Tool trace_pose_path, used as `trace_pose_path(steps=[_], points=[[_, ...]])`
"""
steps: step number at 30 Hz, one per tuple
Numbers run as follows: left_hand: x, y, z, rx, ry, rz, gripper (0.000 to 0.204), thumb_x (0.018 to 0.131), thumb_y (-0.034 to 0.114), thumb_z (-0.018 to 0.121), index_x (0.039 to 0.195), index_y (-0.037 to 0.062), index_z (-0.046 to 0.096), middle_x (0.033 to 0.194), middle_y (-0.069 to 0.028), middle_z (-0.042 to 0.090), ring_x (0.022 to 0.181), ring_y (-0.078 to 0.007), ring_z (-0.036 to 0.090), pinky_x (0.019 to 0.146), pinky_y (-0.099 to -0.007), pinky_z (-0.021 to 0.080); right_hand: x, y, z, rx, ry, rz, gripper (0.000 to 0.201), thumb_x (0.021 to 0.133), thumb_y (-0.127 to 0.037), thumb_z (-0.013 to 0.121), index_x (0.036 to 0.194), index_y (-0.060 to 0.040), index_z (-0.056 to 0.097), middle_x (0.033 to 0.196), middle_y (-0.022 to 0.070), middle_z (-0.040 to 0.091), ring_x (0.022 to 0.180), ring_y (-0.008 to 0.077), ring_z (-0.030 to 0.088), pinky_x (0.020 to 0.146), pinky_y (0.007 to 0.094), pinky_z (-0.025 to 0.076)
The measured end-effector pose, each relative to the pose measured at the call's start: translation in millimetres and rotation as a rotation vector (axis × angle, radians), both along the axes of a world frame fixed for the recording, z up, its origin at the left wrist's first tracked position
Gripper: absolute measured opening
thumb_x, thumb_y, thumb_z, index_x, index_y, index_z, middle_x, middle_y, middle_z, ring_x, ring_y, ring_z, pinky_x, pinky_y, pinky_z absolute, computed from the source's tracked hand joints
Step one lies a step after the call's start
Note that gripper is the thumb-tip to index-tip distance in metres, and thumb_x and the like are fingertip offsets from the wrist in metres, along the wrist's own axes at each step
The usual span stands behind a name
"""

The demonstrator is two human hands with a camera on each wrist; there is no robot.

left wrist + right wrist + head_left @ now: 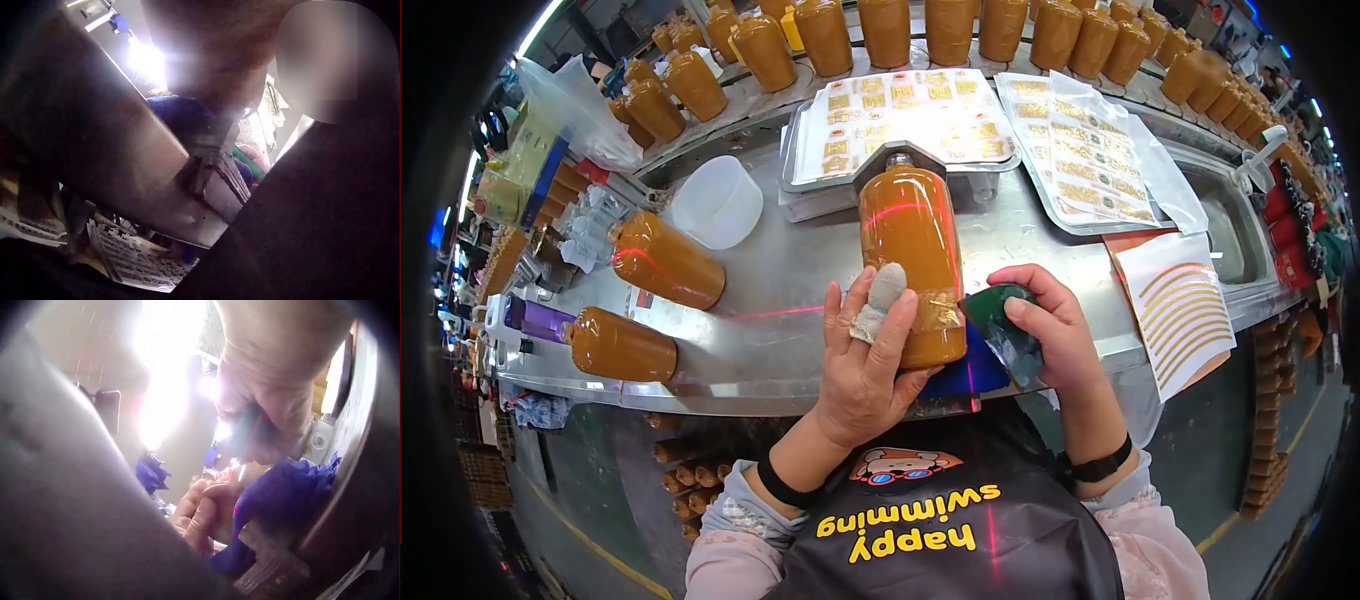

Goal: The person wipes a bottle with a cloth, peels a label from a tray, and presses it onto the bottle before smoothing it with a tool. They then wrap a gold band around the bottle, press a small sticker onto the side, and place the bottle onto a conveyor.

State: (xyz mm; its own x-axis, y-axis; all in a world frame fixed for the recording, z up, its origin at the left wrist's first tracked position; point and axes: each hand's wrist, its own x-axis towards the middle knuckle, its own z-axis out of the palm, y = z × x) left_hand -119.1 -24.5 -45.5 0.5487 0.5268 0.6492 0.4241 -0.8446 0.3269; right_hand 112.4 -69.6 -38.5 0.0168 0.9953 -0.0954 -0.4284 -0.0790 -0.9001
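A glossy amber-brown bottle (910,220) lies in front of the person in the head view, its neck at a dark angular bracket (945,155). A gold patterned decal (940,312) shows on its lower part. My left hand (865,370) holds the bottle near its base, the thumb at the bottom end and the fingers along its left side; one finger wears a pale wrapped cover (887,288). Just right of the decal, my right hand (1050,325) pinches a flat dark green scraper (1005,335). A blue cloth (978,372) lies beneath the bottle's lower end.
Two similar bottles (668,262) lie at left near a white plastic tub (718,203). Decal sheets (910,115) cover a tray at the back, with more sheets (1090,150) beside a sink (1215,215). A striped sheet (1180,310) overhangs the right edge. Brown bottles (885,35) line the conveyor.
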Motion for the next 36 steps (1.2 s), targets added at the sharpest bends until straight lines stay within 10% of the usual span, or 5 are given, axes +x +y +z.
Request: trace_pose_path(steps=[12, 18, 25, 36], points=[[7.3, -6.8, 20.7, 0.273, 0.347, 0.008, 0.042, 0.089, 0.016, 0.055, 0.130, 0.0200, 0.056, 0.129, -0.0047, 0.061, 0.135, -0.0302, 0.040, 0.116, -0.0570, 0.013, 11.2, -4.4, -9.5, -0.023, -0.018, 0.030, 0.028, 0.089, -0.007, 0.061, 0.116, 0.0000, 0.057, 0.101, 0.0060, 0.066, 0.090, 0.0105, 0.063, 0.082, 0.0252, 0.051], [9.9, -1.7, 16.9, 0.262, 0.230, -0.103, 0.050, 0.078, 0.019, 0.071, 0.126, 0.0193, 0.057, 0.128, -0.0091, 0.061, 0.132, -0.0305, 0.043, 0.117, -0.0591, 0.012, 9.0, -0.5, -3.8, -0.023, 0.006, -0.090, 0.024, 0.090, -0.008, 0.062, 0.114, -0.0018, 0.058, 0.100, 0.0055, 0.066, 0.088, 0.0100, 0.062, 0.080, 0.0258, 0.051], [5.7, -5.0, 4.0, -0.053, 0.138, 0.133, 0.095, 0.080, 0.033, 0.076, 0.147, -0.0086, 0.024, 0.145, -0.0259, 0.040, 0.133, -0.0447, 0.040, 0.114, -0.0576, 0.017, -38.1, 18.9, 7.7, 0.258, -0.564, -0.196, 0.023, 0.094, -0.012, 0.062, 0.112, -0.0005, 0.056, 0.096, 0.0017, 0.061, 0.086, 0.0049, 0.054, 0.076, 0.0217, 0.047], [-1.1, -7.0, -4.6, 0.103, 0.090, 0.118, 0.065, 0.083, 0.022, 0.072, 0.141, 0.0060, 0.046, 0.134, -0.0167, 0.056, 0.134, -0.0346, 0.044, 0.116, -0.0569, 0.016, -21.4, 5.2, -22.5, 0.053, -0.186, -0.264, 0.023, 0.094, -0.013, 0.065, 0.113, -0.0016, 0.058, 0.095, 0.0017, 0.064, 0.084, 0.0064, 0.057, 0.076, 0.0220, 0.048]])
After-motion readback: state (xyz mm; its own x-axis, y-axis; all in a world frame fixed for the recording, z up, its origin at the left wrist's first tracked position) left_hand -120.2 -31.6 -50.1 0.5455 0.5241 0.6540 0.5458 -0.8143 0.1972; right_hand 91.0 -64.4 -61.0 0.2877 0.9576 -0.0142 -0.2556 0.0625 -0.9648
